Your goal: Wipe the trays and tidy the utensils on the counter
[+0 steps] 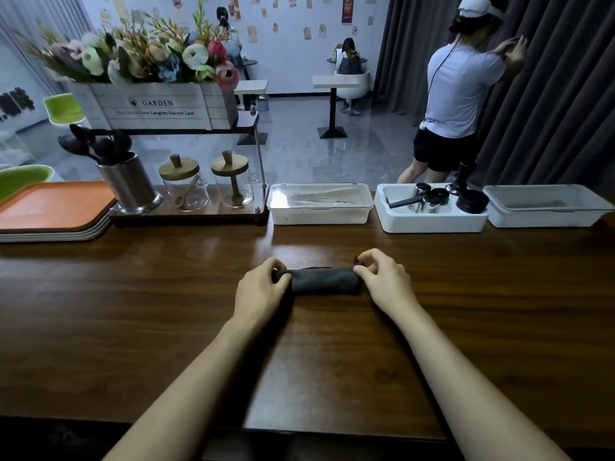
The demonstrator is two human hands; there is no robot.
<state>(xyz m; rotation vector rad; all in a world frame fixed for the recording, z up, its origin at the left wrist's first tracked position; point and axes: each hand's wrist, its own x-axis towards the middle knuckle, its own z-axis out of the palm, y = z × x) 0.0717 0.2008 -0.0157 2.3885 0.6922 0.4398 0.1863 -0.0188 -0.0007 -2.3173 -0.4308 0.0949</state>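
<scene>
Head view: dark grey rolled cloth (324,282) lies on brown wooden tabletop (133,311), approx. centre, well apart from all containers. Left hand (263,287) takes its left end, right hand (382,281) its right end. Each grip is clamped on the cloth by thumb and fingertips.

Handling, as judged: soft, light, limp, no breakage risk. The roll is likely to sag or unroll if lifted by one end, so hold at both ends as now, or bunch it mid-roll for wiping.

Containers, back row, left to right:
- Stack of orange plastic trays (56,207), far left. Nothing seen on visible part of top tray.
- Steel cylindrical holder (129,184) w/ dark wooden spoons (96,144), bowls up.
- Two glass jars w/ wooden lids (184,188). A small spoon or stick shows in each; other contents not clear.
- White box w/ clear lid (319,202). Contents blurred.
- White open bin (432,221). Black and metal coffee tools, jumbled.
- Pale grey lidded box (545,211), far right. Contents cannot be told.
</scene>
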